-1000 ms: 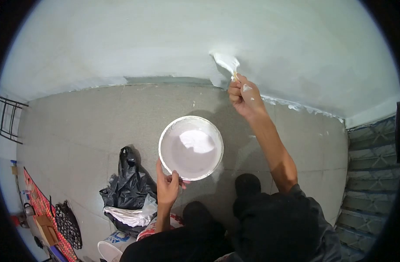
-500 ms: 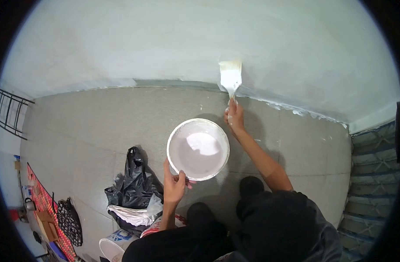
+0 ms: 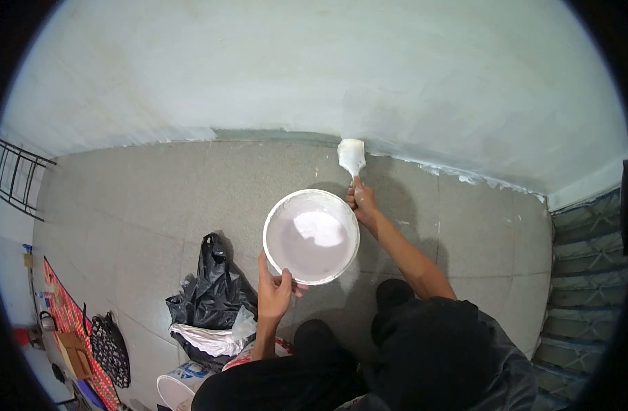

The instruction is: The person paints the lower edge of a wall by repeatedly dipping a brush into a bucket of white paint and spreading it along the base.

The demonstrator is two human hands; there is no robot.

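Observation:
My right hand (image 3: 362, 201) is closed round the handle of a paintbrush (image 3: 351, 156). Its white-coated bristles point away from me, at the foot of the pale wall (image 3: 273, 75) where it meets the floor. With my left hand (image 3: 274, 293) I grip the near-left rim of a round white bucket (image 3: 267, 248), thumb over the edge and fingers underneath. Whitish paint (image 3: 303, 250) lies inside it, with a bright patch of light on the surface. Wet-looking grey marks show on the wall above the brush.
A black plastic bag (image 3: 214, 291) and a white bucket (image 3: 180, 383) stand on the grey tiled floor (image 3: 136, 205) to my left. A patterned bag (image 3: 110, 349) lies farther left beside a red mat (image 3: 60, 294). At right is a slatted metal shutter (image 3: 577, 288).
My right hand has drawn the paintbrush down the wall towards me, to the wall's foot. The bucket and my left hand have barely moved.

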